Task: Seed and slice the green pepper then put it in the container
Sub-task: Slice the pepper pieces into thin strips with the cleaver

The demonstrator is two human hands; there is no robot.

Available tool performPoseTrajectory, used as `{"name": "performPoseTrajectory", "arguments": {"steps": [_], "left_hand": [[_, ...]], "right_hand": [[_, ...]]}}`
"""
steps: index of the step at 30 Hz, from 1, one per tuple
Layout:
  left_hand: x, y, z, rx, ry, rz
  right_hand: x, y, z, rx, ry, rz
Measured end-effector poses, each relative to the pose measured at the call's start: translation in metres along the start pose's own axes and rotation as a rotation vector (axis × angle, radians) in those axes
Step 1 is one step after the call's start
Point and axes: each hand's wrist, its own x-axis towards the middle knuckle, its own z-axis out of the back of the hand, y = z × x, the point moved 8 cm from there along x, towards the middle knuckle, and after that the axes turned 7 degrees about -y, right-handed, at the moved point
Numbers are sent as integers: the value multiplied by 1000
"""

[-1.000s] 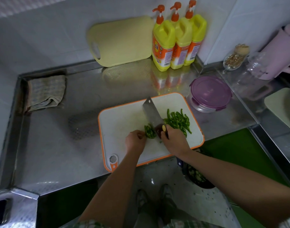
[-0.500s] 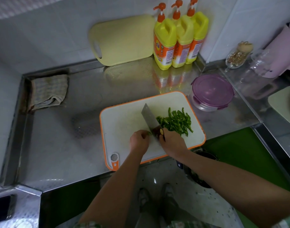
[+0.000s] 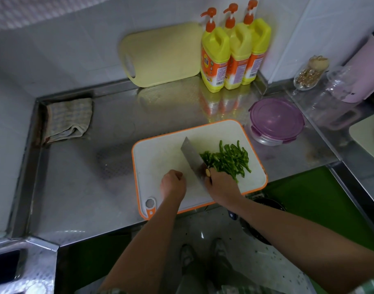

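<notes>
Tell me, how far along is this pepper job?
Slicing looks done: pepper strips lie piled on the cutting board. The right hand grips the knife beside the pile; the left hand rests curled, nothing visible in it. Remaining: moving strips into the container, lid on.

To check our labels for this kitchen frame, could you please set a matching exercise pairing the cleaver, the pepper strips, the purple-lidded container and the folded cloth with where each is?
1 cleaver
2 green pepper strips
3 purple-lidded container
4 folded cloth

A in the far left corner of the counter
B piled on the white board, right of the blade
C gripped by the right hand
D on the counter past the board's far right corner

Pairs: 1-C, 2-B, 3-D, 4-A.
</notes>
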Motion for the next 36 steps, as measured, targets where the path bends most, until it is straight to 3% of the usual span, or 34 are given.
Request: {"name": "performPoseTrajectory", "arguments": {"steps": [5,7,10,13,16,21,26,32,36], "left_hand": [[-4,-2,-1,-29,26,18],[-8,-8,1,-166,30,32],[-20,-28,-5,-508,178,84],[-25,-44,-6,-507,218,44],[-19,-38,-2,-383,117,81],[-25,-28,3,-708,142,307],[-31,-31,-1,-757,168,347],[-33,-27,5,-752,119,353],[-32,-23,6,-770,115,373]], "right_hand": [[2,1,13,-6,-81,-6],[-1,10,20,-25,-129,34],[-5,25,26,-66,-145,75],[-14,40,28,-134,-128,194],[-21,49,28,-22,-95,319],[-15,40,43,175,-199,434],[-12,35,14,204,53,382],[-2,11,18,37,18,194],[-2,34,16,47,82,371]]}}
